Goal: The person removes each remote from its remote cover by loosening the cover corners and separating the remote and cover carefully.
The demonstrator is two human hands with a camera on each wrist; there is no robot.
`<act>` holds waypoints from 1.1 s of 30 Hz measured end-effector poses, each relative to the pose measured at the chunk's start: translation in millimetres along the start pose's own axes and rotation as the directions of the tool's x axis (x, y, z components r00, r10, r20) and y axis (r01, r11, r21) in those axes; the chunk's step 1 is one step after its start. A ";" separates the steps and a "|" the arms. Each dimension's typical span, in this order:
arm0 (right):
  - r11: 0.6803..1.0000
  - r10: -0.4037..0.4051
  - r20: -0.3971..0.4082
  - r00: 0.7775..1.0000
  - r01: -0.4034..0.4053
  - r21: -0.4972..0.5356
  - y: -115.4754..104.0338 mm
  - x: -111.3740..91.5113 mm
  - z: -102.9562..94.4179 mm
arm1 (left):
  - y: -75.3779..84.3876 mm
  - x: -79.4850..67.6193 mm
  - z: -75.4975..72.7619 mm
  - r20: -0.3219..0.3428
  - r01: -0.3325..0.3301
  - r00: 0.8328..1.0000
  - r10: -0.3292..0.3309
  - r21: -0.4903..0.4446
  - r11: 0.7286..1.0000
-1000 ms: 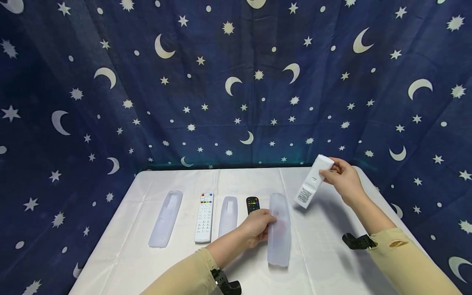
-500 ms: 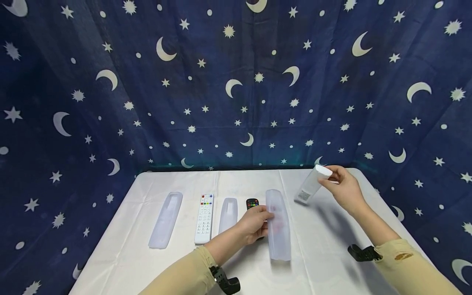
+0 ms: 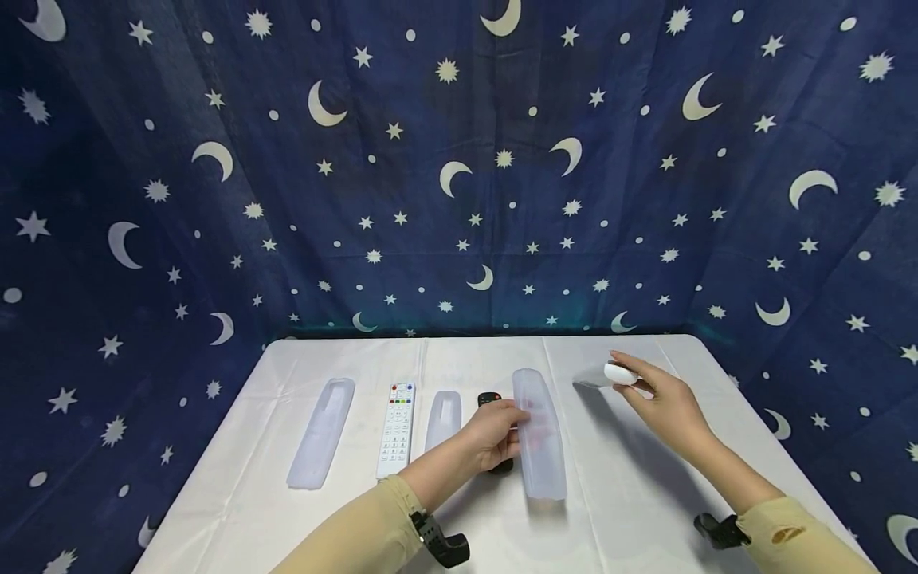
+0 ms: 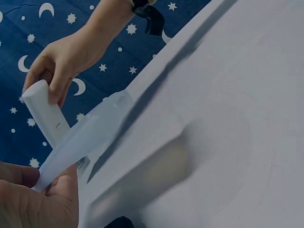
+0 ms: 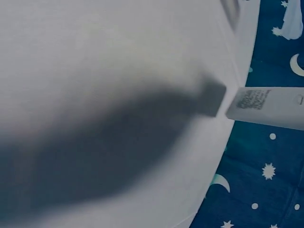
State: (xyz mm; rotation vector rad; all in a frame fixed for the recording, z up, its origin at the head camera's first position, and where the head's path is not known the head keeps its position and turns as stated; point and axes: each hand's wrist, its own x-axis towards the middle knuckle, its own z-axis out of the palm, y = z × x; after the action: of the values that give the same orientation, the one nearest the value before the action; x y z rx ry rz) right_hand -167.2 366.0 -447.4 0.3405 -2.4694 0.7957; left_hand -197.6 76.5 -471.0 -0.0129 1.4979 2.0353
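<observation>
My left hand (image 3: 491, 437) grips a translucent silicone remote cover (image 3: 541, 446) by its left edge, holding it above the table. In the left wrist view the cover (image 4: 90, 130) slants upward from my thumb and fingers. At the right, my right hand (image 3: 663, 402) pinches a white remote control (image 3: 620, 375) near one end. That end faces the head camera, so the remote looks foreshortened there. Its printed label shows on the remote (image 5: 268, 107) in the right wrist view. A black remote (image 3: 502, 466) lies partly hidden under my left hand.
On the white table (image 3: 610, 510), left of my left hand, lie a smaller translucent cover (image 3: 444, 418), a white remote with coloured buttons (image 3: 396, 430) and another translucent cover (image 3: 321, 434). A dark blue star-and-moon cloth (image 3: 459, 199) hangs behind the table.
My right hand has lowered and tipped the white remote so its end now faces the head camera. The cover in my left hand has tilted slightly and shifted a little left.
</observation>
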 end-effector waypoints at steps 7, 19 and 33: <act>0.980 -0.177 -0.029 0.984 0.173 -0.101 10.5 -11.3 11.1 | -3.0 4.2 1.8 -0.014 0.025 1.000 -0.026 -0.029 0.999; 0.957 -0.257 0.058 0.965 0.262 -0.122 20.2 -29.2 20.7 | 2.1 18.9 10.4 -0.018 0.068 0.997 -0.069 -0.074 0.995; 0.800 -0.447 0.348 0.824 0.542 -0.256 32.1 -48.6 20.1 | 1.1 39.9 17.6 -0.130 0.094 0.987 -0.096 -0.018 0.995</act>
State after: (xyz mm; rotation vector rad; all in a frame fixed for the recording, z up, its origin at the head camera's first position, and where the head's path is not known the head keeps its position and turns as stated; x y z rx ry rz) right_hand -147.0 383.2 -503.0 0.9763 -2.5164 0.0857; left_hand -224.9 109.9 -477.6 -0.2224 1.5335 2.0002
